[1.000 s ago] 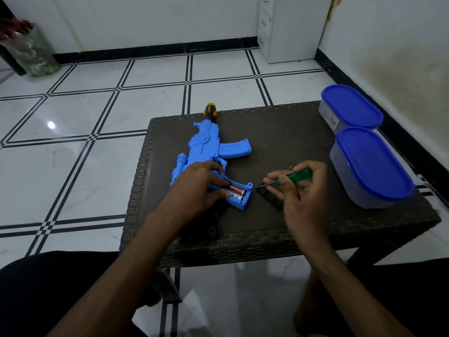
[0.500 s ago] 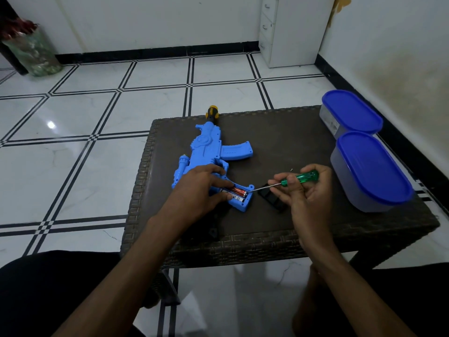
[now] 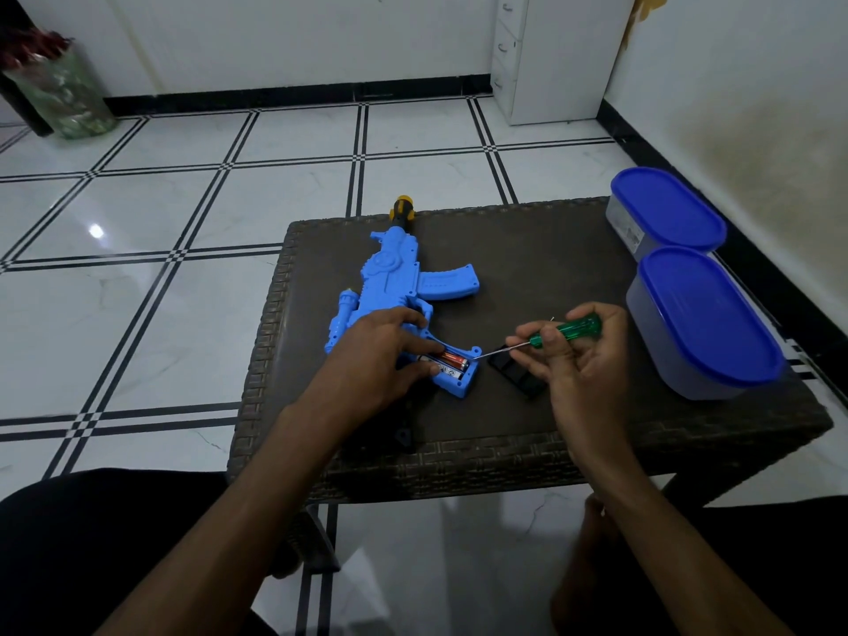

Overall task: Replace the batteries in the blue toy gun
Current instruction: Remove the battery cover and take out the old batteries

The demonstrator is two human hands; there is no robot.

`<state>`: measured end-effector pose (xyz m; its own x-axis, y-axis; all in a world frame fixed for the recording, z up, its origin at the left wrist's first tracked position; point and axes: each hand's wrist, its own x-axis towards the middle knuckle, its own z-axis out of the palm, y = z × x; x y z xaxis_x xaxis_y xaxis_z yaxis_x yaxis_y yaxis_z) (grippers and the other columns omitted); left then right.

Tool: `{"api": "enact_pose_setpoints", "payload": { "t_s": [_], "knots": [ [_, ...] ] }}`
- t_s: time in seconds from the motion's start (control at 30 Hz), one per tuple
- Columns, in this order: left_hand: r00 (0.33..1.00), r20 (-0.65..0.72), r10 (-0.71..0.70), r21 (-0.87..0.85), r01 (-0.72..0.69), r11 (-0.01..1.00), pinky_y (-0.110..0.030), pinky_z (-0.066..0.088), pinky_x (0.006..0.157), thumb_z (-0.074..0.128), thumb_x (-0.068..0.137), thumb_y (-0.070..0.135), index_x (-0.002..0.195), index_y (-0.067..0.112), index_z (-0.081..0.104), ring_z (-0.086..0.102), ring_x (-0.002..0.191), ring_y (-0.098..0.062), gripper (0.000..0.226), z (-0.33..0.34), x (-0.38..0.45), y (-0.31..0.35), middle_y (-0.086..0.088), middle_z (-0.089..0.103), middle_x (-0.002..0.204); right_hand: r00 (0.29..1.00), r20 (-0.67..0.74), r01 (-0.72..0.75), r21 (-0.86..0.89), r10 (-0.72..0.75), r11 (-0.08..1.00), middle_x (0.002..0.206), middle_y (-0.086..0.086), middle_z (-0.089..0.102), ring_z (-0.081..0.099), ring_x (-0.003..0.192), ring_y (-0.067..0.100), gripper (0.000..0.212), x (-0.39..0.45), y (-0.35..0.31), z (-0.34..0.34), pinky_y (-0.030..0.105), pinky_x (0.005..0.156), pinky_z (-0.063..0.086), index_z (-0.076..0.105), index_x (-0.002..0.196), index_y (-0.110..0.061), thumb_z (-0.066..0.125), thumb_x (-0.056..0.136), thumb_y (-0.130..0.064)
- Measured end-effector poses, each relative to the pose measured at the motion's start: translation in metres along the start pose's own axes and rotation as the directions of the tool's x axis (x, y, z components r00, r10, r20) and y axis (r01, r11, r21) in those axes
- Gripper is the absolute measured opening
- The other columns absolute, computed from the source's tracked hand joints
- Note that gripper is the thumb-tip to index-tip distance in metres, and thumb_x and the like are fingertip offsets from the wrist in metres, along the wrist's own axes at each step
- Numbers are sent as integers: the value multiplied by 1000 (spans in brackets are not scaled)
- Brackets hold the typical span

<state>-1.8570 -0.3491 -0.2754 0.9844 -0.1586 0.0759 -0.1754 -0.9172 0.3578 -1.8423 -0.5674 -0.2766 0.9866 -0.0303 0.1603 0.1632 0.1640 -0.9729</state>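
1. Lying flat on the dark woven table, the blue toy gun points its yellow-and-black muzzle toward the far edge; its curved magazine sticks out to the right; its stock end sits nearest the person.
2. Near that stock end the battery compartment stands open; a reddish battery shows inside, with a second cell just beside it whose label is too small to read.
3. The left hand rests on the gun's rear body, fingers spread and pressed down; one fingertip touches the upper wall of the compartment, the thumb lies along its lower side; it pins the toy rather than closing around it.
4. The right hand has its fingers closed around a green-handled screwdriver; the handle sticks out past the knuckles to the right; the thin metal shaft slants down and left, its tip at the right end of the open compartment, by the battery's end.
5. A flat black piece, seemingly the compartment cover, lies on the table just right of the gun, partly hidden under the right hand.
6. Two lidded containers with blue lids stand side by side at the table's right edge, well apart from the gun.
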Motion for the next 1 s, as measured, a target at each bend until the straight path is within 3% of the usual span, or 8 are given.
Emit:
{"api": "enact_pose_setpoints", "payload": {
  "t_s": [0.23, 0.4, 0.5, 0.63, 0.8, 1.0],
  "knots": [
    [1000, 24, 2, 15, -2, 1000, -19, 25, 95, 66, 87, 40, 121, 38, 65, 40, 127, -8, 34, -2, 2, 0, 8, 50, 138, 974, 161, 193, -243, -157, 951, 89, 0, 70, 72, 86, 10, 24, 0, -7, 6, 24, 74, 59, 43, 98, -34, 52, 97, -11],
    [1000, 24, 3, 24, -4, 1000, -19, 26, 94, 66, 87, 40, 121, 38, 65, 41, 126, -9, 34, -1, 2, -1, 8, 50, 137, 935, 294, 306, -385, -198, 871, 88, -1, 69, 71, 82, 8, 17, 6, -13, 14, 33, 69, 61, 44, 100, -31, 54, 95, -19],
    [1000, 22, 2, 22, -2, 1000, -22, 29, 97, 65, 87, 41, 122, 38, 65, 41, 127, -9, 34, -1, 1, 0, 8, 50, 138, 943, 261, 291, -350, -206, 890, 87, -1, 70, 72, 81, 9, 27, 6, -13, 15, 32, 70, 61, 43, 96, -37, 56, 95, -13],
    [999, 30, 13, 20, -13, 1000, -21, 28, 98, 63, 89, 40, 123, 36, 64, 40, 128, -9, 35, -1, 0, 1, 7, 49, 139, 966, 158, 239, -263, -202, 935, 88, -3, 72, 72, 86, 9, 20, 0, -5, 8, 25, 74, 60, 45, 100, -26, 55, 96, -8],
    [999, 40, 15, 31, -16, 999, -20, 27, 99, 62, 90, 40, 125, 37, 63, 39, 129, -9, 35, -1, -1, 2, 7, 48, 140, 978, 113, 195, -194, -176, 961, 91, -6, 73, 73, 87, 11, 15, -2, -3, 6, 26, 76, 59, 45, 100, -26, 55, 95, -17],
    [999, 40, 17, 23, -18, 1000, -17, 27, 94, 64, 89, 37, 122, 39, 64, 42, 126, -10, 33, -1, 1, 2, 7, 49, 138, 972, 109, 223, -173, -207, 959, 90, 2, 72, 73, 88, 15, 14, 1, -5, 3, 29, 76, 60, 45, 101, -28, 57, 93, -23]
  ]
}}
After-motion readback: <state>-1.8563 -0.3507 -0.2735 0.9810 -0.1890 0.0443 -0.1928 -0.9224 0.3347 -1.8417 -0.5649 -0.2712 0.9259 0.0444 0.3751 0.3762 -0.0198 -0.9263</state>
